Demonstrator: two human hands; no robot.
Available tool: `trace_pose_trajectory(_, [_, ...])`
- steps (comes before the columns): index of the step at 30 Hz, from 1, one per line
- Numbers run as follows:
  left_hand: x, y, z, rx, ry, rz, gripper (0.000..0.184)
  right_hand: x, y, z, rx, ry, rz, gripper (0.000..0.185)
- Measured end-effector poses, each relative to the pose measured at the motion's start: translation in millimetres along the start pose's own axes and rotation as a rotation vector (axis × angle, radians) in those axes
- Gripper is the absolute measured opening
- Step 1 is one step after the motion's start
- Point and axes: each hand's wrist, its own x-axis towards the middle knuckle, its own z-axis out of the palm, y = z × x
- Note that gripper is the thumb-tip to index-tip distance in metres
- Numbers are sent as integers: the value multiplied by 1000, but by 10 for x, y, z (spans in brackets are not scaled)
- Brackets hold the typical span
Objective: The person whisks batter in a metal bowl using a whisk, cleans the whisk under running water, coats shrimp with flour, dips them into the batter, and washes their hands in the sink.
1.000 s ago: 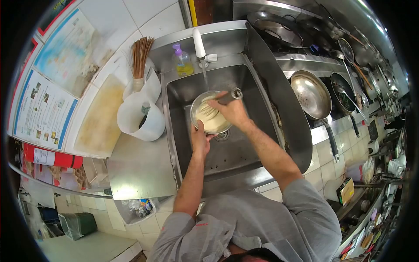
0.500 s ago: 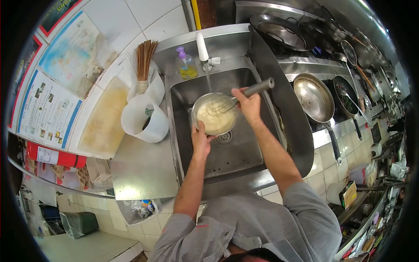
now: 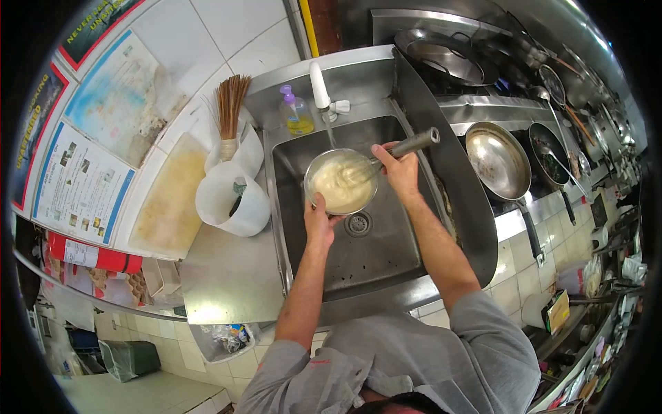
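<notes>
My left hand (image 3: 319, 219) grips the lower left rim of a metal bowl (image 3: 308, 190), with the thumb over the edge. Pale, creamy batter (image 3: 338, 181) fills much of the bowl. Closed around the handle of a wire whisk (image 3: 416, 142), my right hand (image 3: 399, 170) is at the bowl's upper right. The whisk's wires dip into the batter and look blurred. Both hands hold these things over a steel sink (image 3: 372, 259). Water runs from the white faucet (image 3: 318, 84) just behind the bowl; whether it reaches the batter I cannot tell.
A soap bottle (image 3: 296, 114) stands behind the sink. To the left are white plastic containers (image 3: 233, 200) and a stick brush (image 3: 229, 110). On the right, a steel frying pan (image 3: 498, 160) and a black pan (image 3: 548, 148) sit on the stove. A drain (image 3: 358, 224) lies below the bowl.
The whisk has shifted within the batter, and its wires are more blurred now. My right hand has moved slightly right. The left hand keeps its hold on the bowl.
</notes>
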Motion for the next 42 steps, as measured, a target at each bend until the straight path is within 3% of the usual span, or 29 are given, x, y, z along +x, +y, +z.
trace_pose_trajectory(1, [7, -2, 49, 18, 26, 5, 36, -48, 114, 46, 0, 0, -2, 22])
trace_pose_trajectory(3, [81, 30, 61, -4, 16, 2, 36, -198, 180, 114, -108, -251, -118, 23])
trace_pose_trajectory(4, [100, 28, 50, -29, 13, -5, 36, -197, 108, 51, -163, -358, -20, 26])
trace_pose_trajectory(5, [101, 27, 25, -29, 14, -5, 36, -136, 21, -4, -162, -359, -19, 26])
trace_pose_trajectory(7, [72, 63, -3, 32, -21, 2, 38, 51, -118, -71, -139, -158, 184, 31])
trace_pose_trajectory(8, [62, 55, 23, 33, -23, 1, 38, 61, -47, -12, -74, -10, 135, 30])
trace_pose_trajectory(9, [59, 53, 80, 28, -19, 5, 38, 28, 100, 62, -74, -8, 132, 30])
trace_pose_trajectory(11, [113, 88, 117, 25, -20, 15, 38, -104, 382, 177, -89, -131, -226, 22])
trace_pose_trajectory(12, [148, 98, 79, 11, -9, 5, 38, -163, 180, 117, -166, -323, -163, 22])
trace_pose_trajectory(13, [160, 99, 47, -2, 5, -6, 39, -141, -1, 59, -165, -324, -161, 22])
trace_pose_trajectory(15, [139, 85, 21, 36, 2, 2, 39, -3, -219, -20, -48, -163, 101, 25])
trace_pose_trajectory(17, [126, 68, 57, 66, -7, 13, 39, 39, 40, 52, -64, -52, 56, 25])
trace_pose_trajectory(19, [138, 48, 112, 6, -11, 22, 37, -127, 131, 186, -85, -167, -193, 23])
trace_pose_trajectory(20, [137, 56, 95, 6, -12, 21, 37, -182, 58, 113, -184, -342, -128, 23])
trace_pose_trajectory(21, [144, 69, 45, 7, -22, 16, 37, -149, -10, 52, -184, -343, -126, 23])
trace_pose_trajectory(23, [111, 76, -1, 9, -23, 11, 37, -12, -100, -45, -27, -211, 29, 27])
trace_pose_trajectory(25, [53, 31, 78, 62, -19, -3, 36, -46, -132, -11, -125, -93, 115, 28])
trace_pose_trajectory(27, [71, 53, 102, 41, -42, -4, 36, -187, -24, 134, -83, -170, -72, 29])
trace_pose_trajectory(28, [63, 48, 91, 24, -58, -13, 36, -205, -53, 58, -253, -409, -137, 29])
trace_pose_trajectory(29, [48, 51, 59, 25, -57, -16, 36, -201, -89, -13, -252, -409, -134, 29])
trace_pose_trajectory(31, [15, 71, -22, 48, -96, -34, 37, -151, -151, -89, -249, -647, -182, 31])
trace_pose_trajectory(33, [-44, 0, -14, 27, -79, -26, 37, -130, -37, -25, -177, -588, -95, 29])
trace_pose_trajectory(36, [-86, -25, -8, 9, -47, 2, 38, -225, -25, 139, -242, -196, -102, 27])
trace_pose_trajectory(39, [-98, -39, -52, 26, -13, -1, 38, -399, 114, 127, -424, -27, -225, 25])
trace_pose_trajectory(42, [-139, -112, -74, 34, -34, -20, 38, -318, 113, 158, -323, 31, -186, 24])
